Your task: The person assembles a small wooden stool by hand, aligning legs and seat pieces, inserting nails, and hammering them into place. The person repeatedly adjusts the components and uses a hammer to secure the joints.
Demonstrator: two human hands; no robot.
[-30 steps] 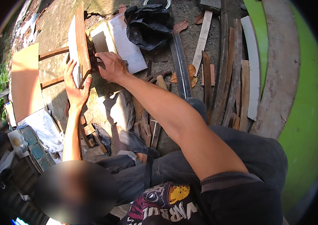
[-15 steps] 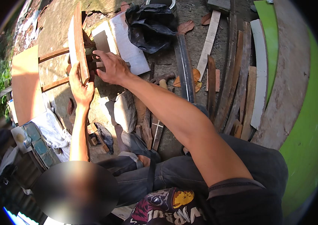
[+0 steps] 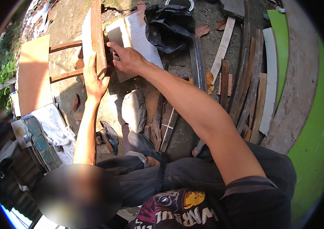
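My left hand point(image 3: 96, 81) is closed round the near end of a wooden board point(image 3: 99, 42), which stands on edge with a white face and a brown edge. Two narrow slats point(image 3: 66, 74) run from the board's left side to a tan panel point(image 3: 35, 76). My right hand point(image 3: 128, 60) is just right of the board, close against its side. Its fingers are curled, with the index finger stretched toward the wood. Anything inside that grip is hidden by the hand and the shadow.
A grey stone point(image 3: 133, 110) lies near my foot. Beyond my right hand are a white sheet point(image 3: 135, 28), a black plastic bag point(image 3: 167, 28) and a tin point(image 3: 180, 3). Several wooden strips point(image 3: 242, 80) and a green panel point(image 3: 307, 152) lie to the right. White plastic point(image 3: 57, 128) is at left.
The board and both hands appear farther right and slightly higher, as the whole view has shifted. My right hand's fingers are more curled and closer to the board. The left hand keeps its hold.
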